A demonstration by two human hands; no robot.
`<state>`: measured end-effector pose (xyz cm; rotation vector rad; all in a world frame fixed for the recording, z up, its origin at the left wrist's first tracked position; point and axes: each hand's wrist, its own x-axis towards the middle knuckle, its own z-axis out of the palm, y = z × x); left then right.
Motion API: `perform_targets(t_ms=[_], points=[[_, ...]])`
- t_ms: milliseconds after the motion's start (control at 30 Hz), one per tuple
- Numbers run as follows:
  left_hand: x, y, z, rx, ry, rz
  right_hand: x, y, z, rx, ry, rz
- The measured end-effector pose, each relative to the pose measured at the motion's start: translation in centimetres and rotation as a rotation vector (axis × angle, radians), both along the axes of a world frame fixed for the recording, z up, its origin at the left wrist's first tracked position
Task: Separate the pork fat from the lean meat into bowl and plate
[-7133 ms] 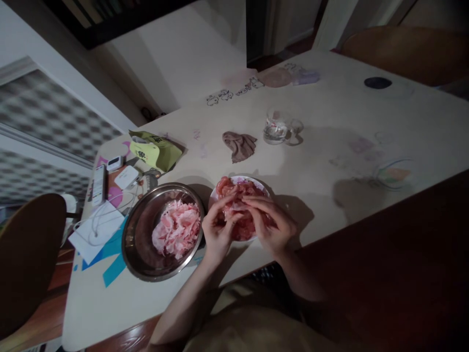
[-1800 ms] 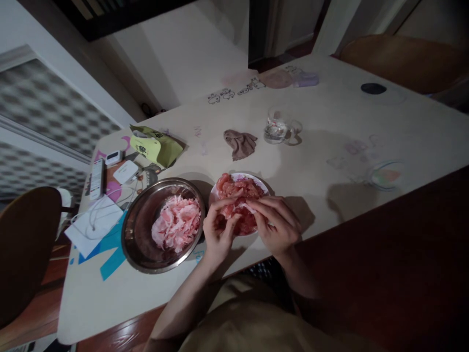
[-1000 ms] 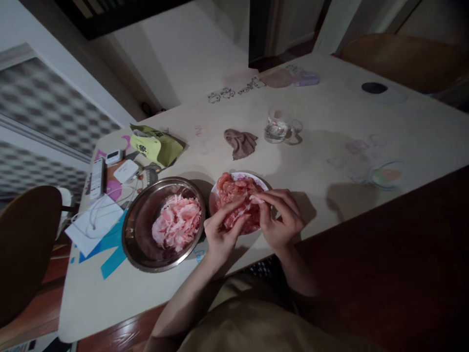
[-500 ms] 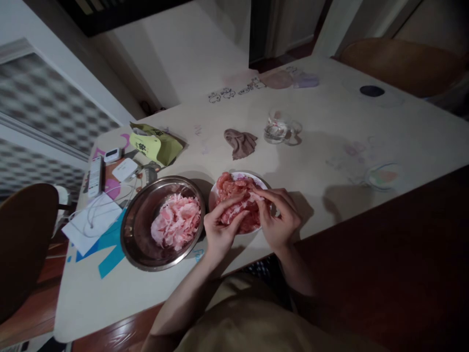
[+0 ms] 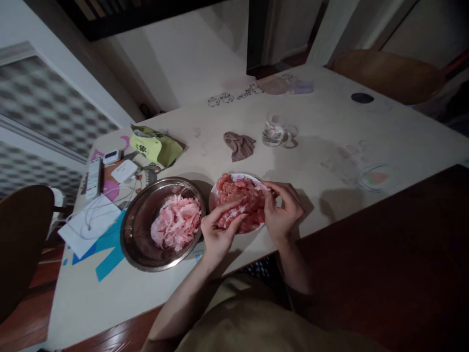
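A white plate [image 5: 213, 196] near the table's front edge holds a heap of raw red meat slices [image 5: 238, 193]. My left hand [image 5: 217, 231] pinches a pale slice at the heap's near side, fingers closed on it. My right hand [image 5: 283, 211] is at the plate's right rim, fingers curled and pinching the same meat from the other end. To the left stands a steel bowl [image 5: 139, 230] with separated pink meat slices [image 5: 176, 221] in it.
A glass mug [image 5: 273, 132] and a crumpled brown cloth [image 5: 239, 145] lie beyond the plate. A green packet [image 5: 156, 146], remote [image 5: 92, 177], small white devices and cabled papers [image 5: 90, 226] sit at the left. Wooden chairs stand at far right [image 5: 384, 73] and left [image 5: 20, 239].
My right hand has shifted to the right, toward the plate's right rim, pulling on the meat. My left hand stays pinched at the near side of the heap.
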<state>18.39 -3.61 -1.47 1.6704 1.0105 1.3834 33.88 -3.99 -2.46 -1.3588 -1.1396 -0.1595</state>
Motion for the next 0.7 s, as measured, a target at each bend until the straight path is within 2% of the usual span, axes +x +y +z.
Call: perform_targets(t_ms=[200,333,533,700], points=[[-0.4,0.2,0.1,0.009,0.013,0.033,0.4,0.5,-0.5,-0.084,0.017,0.050],[-0.4,0.3,0.4,0.012,-0.026,0.006,0.1,0.5,-0.6,-0.112,0.004,0.100],[-0.5,-0.1,1.1,-0.101,-0.149,-0.046,-0.4,0.5,0.1,-0.137,-0.020,0.162],[-2.0,-0.3,2.4,-0.208,-0.269,-0.071,-1.8,0.8,1.0,-0.131,-0.005,0.205]])
